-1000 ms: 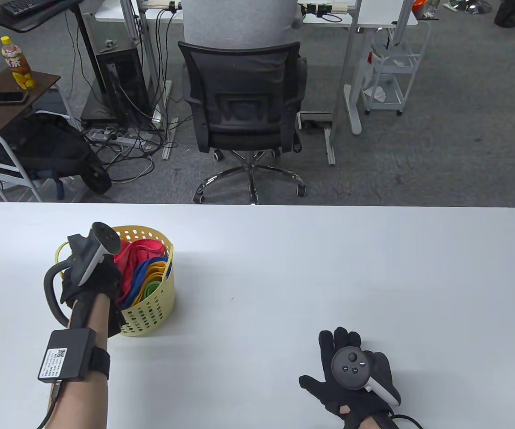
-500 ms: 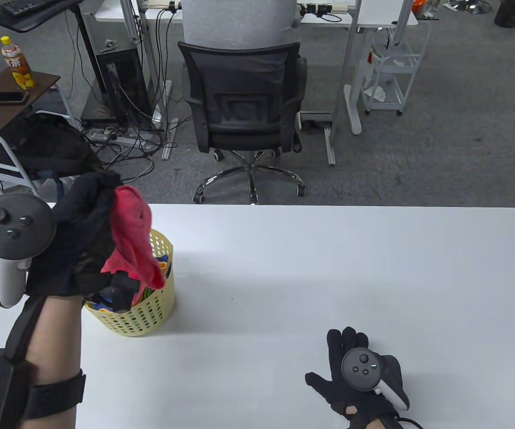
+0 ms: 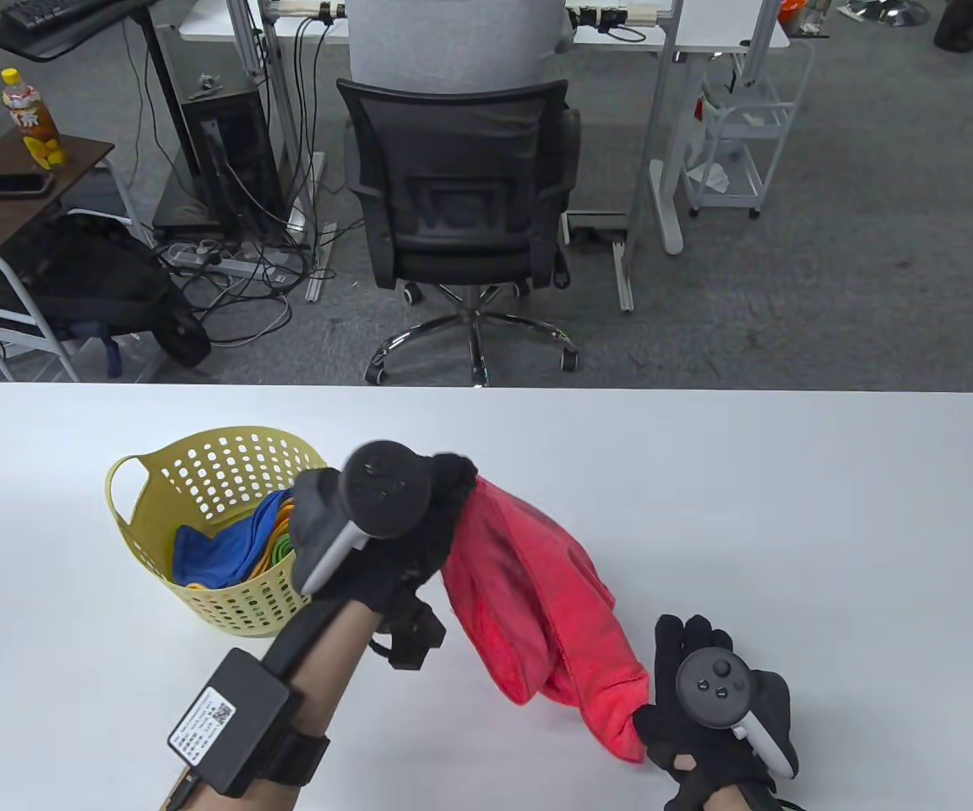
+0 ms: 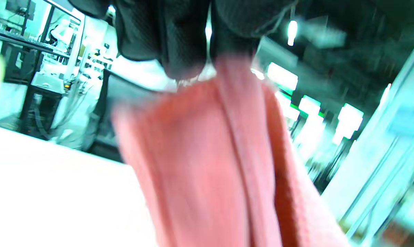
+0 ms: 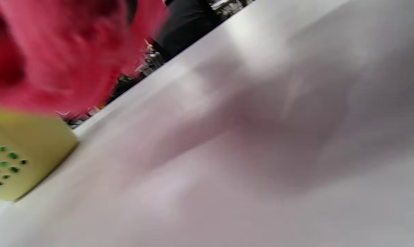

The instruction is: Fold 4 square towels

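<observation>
Red towel lifted clear of basket, unfolded

From the left: basket (image 3: 208, 541) holds remaining towels; my left hand (image 3: 385, 541) grips the red towel (image 3: 537, 608) by its top edge, hanging limp above the table (image 3: 790, 524); right hand (image 3: 714, 701) touches its lower end, grip unclear. I judge it light, soft; take corners

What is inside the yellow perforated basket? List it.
Inside the yellow perforated plastic basket lie bunched cloths: a blue towel, an orange one and a green one. Its wall and the left hand cover anything deeper.
</observation>
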`<state>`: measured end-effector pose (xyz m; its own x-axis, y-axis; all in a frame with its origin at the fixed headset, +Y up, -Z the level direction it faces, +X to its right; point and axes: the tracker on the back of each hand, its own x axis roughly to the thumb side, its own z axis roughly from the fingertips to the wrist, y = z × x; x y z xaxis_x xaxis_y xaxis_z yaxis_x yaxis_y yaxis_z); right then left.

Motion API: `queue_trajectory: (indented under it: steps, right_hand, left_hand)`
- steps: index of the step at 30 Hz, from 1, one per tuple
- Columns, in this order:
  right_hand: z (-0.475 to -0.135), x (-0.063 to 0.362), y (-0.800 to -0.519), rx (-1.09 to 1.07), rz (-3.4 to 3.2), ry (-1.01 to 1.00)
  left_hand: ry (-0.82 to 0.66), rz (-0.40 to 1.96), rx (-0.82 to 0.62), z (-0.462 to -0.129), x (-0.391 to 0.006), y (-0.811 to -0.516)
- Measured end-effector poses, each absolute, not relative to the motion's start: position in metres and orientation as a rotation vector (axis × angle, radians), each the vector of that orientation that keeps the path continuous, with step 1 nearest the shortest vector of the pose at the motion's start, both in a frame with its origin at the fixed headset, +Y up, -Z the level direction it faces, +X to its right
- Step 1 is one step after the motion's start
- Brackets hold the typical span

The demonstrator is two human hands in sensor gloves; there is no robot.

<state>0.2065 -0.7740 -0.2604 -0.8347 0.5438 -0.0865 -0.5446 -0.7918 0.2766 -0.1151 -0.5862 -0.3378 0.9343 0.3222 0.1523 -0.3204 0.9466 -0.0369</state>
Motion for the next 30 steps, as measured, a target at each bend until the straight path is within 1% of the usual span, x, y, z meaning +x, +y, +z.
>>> queue_trajectory:
  steps: [1,3,5,7,9,11,13,14,17,20,22,23,24,25,27,30]
  right_hand:
    - [-0.262,0.21,-0.777,-0.057,2.546,0.436]
    - [-0.264,0.215,-0.781,-0.101,2.543,0.467]
    - [-0.265,0.219,-0.782,-0.137,2.524,0.462]
    - [-0.264,0.219,-0.776,-0.134,2.536,0.424]
    - [-0.26,0.216,-0.765,-0.117,2.548,0.324]
    - [-0.252,0.208,-0.749,-0.036,2.561,0.147]
    - [-0.246,0.196,-0.739,0.073,2.58,0.012]
    - [-0.244,0.19,-0.737,0.117,2.603,-0.02]
    - [-0.239,0.164,-0.74,0.379,2.685,-0.056]
    - [-0.238,0.138,-0.756,0.569,2.789,-0.012]
    - [-0.239,0.125,-0.77,0.651,2.909,0.01]
    - [-0.24,0.118,-0.779,0.665,2.998,0.061]
    - [-0.242,0.115,-0.784,0.66,3.054,0.1]
    - [-0.244,0.113,-0.792,0.643,3.118,0.116]
    - [-0.247,0.114,-0.793,0.619,3.088,0.091]
    - [-0.251,0.118,-0.789,0.554,3.087,-0.019]
  left_hand:
    - [-0.158,0.26,-0.051,-0.338,-0.112,-0.613]
    - [-0.178,0.218,-0.073,-0.335,-0.111,-0.643]
    - [-0.193,0.242,-0.106,-0.327,-0.116,-0.672]
    - [-0.19,0.304,-0.124,-0.321,-0.124,-0.691]
    - [-0.178,0.338,-0.143,-0.321,-0.132,-0.702]
    - [-0.148,0.341,-0.162,-0.328,-0.14,-0.715]
    - [-0.096,0.344,-0.216,-0.338,-0.143,-0.726]
    - [-0.074,0.342,-0.247,-0.342,-0.143,-0.731]
    - [0.024,0.306,-0.343,-0.36,-0.14,-0.751]
    - [0.049,0.27,-0.392,-0.374,-0.132,-0.771]
    - [0.057,0.231,-0.423,-0.378,-0.128,-0.779]
    - [0.052,0.218,-0.419,-0.378,-0.126,-0.782]
    - [0.05,0.211,-0.398,-0.377,-0.125,-0.782]
    - [0.052,0.183,-0.34,-0.374,-0.124,-0.78]
    - [0.02,0.155,-0.257,-0.371,-0.125,-0.774]
    - [0.0,0.16,-0.186,-0.365,-0.128,-0.761]
